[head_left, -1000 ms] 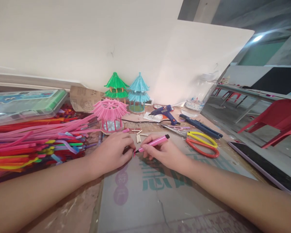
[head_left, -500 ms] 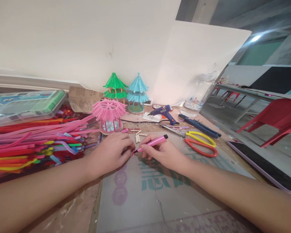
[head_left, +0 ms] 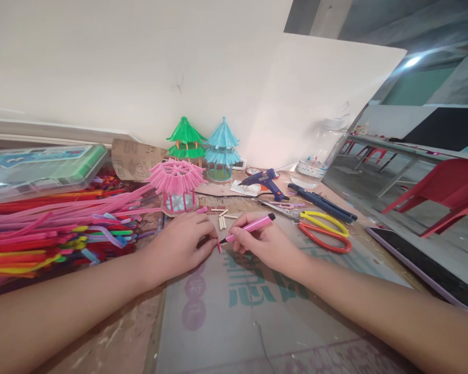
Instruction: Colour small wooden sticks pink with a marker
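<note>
Between the fingertips of my left hand (head_left: pixel 186 240) is a small stick (head_left: pixel 219 248), coloured pink. My right hand (head_left: pixel 263 241) is closed around a pink marker (head_left: pixel 258 224), its dark tip at the stick and its black end pointing up to the right. Beyond my fingers lie several short, bare wooden sticks (head_left: pixel 222 222). Just past my left hand stands a pink pavilion model (head_left: pixel 176 179) with a fringed roof. A grey printed sheet (head_left: pixel 218 343) is spread under both hands.
Green (head_left: pixel 185 136) and light blue pavilion models (head_left: pixel 223 140) stand behind. Colourful pipe cleaners (head_left: pixel 62 223) and a plastic case (head_left: pixel 42 166) fill the left. To the right are a glue gun (head_left: pixel 265 182), scissors (head_left: pixel 323 236), dark pliers-like tool (head_left: pixel 322 201), plastic jar (head_left: pixel 315 161) and phone (head_left: pixel 425 267).
The marker and my right hand have shifted slightly right and up. The small stick has moved a little to the right at my left fingertips and is tilted differently.
</note>
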The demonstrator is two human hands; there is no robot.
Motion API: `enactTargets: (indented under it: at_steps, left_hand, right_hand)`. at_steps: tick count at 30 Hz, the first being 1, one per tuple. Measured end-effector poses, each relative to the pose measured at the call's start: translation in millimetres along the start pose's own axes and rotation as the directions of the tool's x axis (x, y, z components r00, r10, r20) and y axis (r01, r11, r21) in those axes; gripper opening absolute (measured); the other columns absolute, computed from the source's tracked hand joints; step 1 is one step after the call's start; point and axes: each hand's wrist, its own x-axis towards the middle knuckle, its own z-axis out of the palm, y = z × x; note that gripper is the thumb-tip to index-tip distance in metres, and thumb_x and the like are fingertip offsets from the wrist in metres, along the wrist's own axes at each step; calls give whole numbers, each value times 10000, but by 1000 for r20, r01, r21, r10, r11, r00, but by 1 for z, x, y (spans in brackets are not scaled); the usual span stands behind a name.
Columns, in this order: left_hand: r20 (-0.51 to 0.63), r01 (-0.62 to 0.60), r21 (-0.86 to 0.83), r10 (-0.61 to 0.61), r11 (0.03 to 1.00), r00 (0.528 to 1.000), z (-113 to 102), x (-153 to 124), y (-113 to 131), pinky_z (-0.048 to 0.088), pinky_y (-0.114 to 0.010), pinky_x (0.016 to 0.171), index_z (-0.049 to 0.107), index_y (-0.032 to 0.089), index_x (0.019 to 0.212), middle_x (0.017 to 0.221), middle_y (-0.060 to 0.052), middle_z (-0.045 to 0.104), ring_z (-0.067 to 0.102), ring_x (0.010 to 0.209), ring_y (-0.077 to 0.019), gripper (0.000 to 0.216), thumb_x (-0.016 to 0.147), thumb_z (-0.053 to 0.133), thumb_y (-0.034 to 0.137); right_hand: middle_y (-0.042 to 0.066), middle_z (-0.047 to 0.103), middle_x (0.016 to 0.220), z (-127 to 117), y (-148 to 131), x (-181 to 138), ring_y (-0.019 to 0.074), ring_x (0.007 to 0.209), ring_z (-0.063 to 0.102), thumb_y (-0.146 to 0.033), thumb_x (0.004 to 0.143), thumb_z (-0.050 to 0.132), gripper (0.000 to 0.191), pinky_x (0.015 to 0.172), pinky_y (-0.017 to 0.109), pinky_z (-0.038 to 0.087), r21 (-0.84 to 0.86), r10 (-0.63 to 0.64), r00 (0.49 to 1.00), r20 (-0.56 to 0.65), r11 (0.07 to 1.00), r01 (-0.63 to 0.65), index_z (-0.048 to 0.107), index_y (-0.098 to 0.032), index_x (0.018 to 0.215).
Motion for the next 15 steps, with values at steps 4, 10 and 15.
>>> enactTargets:
  at_steps: [4, 10, 15]
  left_hand:
    - [-1, 5, 0, -5, 1000, 1000, 0, 0, 1, 457, -364, 860, 617, 192, 798, 795, -14, 654, 614, 855, -209, 100, 863, 544, 170]
    - [-2, 24, -9, -24, 1000, 1000, -1, 0, 2, 458, -345, 790, 620, 198, 851, 844, -18, 660, 615, 867, -214, 103, 911, 537, 204]
    - [-6, 13, -41, -13, 999, 1000, 1, -3, -3, 451, -322, 770, 640, 215, 870, 858, -8, 664, 613, 851, -196, 109, 918, 547, 184]
  right_hand:
    - [-10, 594, 629, 0, -1, 0, 113, 567, 548, -247, 851, 547, 127, 562, 230, 446, -24, 18, 1000, 24, 1000, -17, 576, -178, 749]
    - [-9, 591, 652, 2, -3, 0, 114, 592, 553, -244, 857, 544, 124, 576, 229, 434, -10, 25, 999, 47, 1000, -24, 585, -173, 764]
    - [-11, 585, 638, 4, -5, 1, 115, 577, 537, -232, 859, 535, 136, 568, 234, 428, -24, 36, 999, 22, 999, -35, 582, -174, 745]
